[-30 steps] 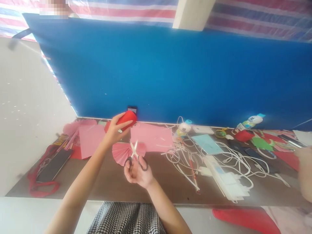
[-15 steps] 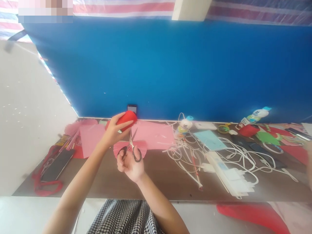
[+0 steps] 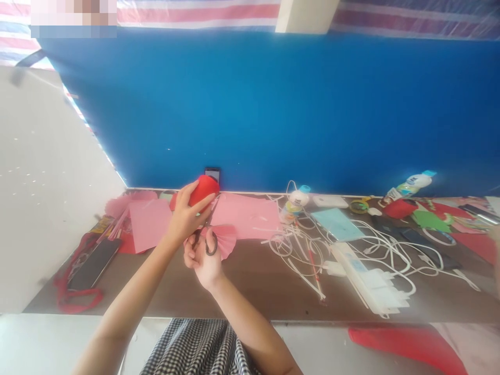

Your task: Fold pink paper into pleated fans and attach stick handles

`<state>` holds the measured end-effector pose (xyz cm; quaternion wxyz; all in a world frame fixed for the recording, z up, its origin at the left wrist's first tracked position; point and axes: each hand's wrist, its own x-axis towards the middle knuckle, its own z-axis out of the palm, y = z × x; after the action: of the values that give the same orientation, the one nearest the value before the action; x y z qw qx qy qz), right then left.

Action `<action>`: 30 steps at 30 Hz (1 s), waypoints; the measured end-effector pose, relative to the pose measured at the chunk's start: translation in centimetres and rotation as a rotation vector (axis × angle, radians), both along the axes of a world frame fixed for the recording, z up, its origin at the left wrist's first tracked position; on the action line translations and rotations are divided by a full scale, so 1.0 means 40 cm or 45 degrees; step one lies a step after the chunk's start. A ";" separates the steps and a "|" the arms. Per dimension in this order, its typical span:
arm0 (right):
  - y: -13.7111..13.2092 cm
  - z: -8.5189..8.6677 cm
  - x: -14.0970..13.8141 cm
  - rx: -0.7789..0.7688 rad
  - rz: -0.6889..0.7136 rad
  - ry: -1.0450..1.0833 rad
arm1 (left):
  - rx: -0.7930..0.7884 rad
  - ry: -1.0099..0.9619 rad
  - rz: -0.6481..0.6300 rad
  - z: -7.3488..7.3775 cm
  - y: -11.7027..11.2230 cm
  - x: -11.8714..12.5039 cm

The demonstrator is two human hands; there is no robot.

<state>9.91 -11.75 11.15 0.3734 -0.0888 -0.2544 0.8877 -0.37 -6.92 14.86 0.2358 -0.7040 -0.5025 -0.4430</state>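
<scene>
My left hand (image 3: 188, 212) is wrapped round a red rounded roll (image 3: 204, 190), whose lower part is hidden by the fingers. Whether it is thread or some other material cannot be made out. Below it, my right hand (image 3: 206, 260) grips black-handled scissors (image 3: 211, 244), with fingers through the loops. The scissor blades point up under the left fingers and are partly hidden. A pleated pink paper fan (image 3: 226, 240) lies just behind the right hand. Flat pink paper (image 3: 250, 211) is spread beyond it on the table.
To the left lie pink sheets (image 3: 150, 224), a dark phone (image 3: 94, 264) and a red strap (image 3: 80, 307). A small dark device (image 3: 212, 173) leans on the blue partition (image 3: 273, 114). Rightward are a white bottle (image 3: 299, 198), tangled white cables (image 3: 390, 250) and a power strip (image 3: 357, 276).
My right hand and the scissors have shifted slightly left, closer under my left hand. The blades are now more covered by the left fingers. The red roll stays in my left hand.
</scene>
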 end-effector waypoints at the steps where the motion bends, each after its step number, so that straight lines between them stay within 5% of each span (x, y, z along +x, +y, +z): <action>1: 0.000 0.003 0.002 0.004 0.009 -0.001 | 0.018 0.008 -0.001 -0.002 0.002 -0.002; 10: -0.016 0.036 0.036 -0.027 0.108 -0.027 | 0.235 -0.033 0.061 -0.025 0.008 -0.003; 17: -0.029 0.030 0.046 -0.017 0.176 -0.036 | 0.191 -0.245 0.091 -0.029 0.006 -0.003; 30: -0.002 0.030 0.017 -0.067 -0.133 -0.070 | 0.118 -0.161 0.075 -0.051 -0.012 -0.004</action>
<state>10.60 -11.85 12.36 0.4096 -0.1361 -0.2361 0.8706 -0.52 -7.38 12.80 0.2490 -0.6479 -0.5158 -0.5022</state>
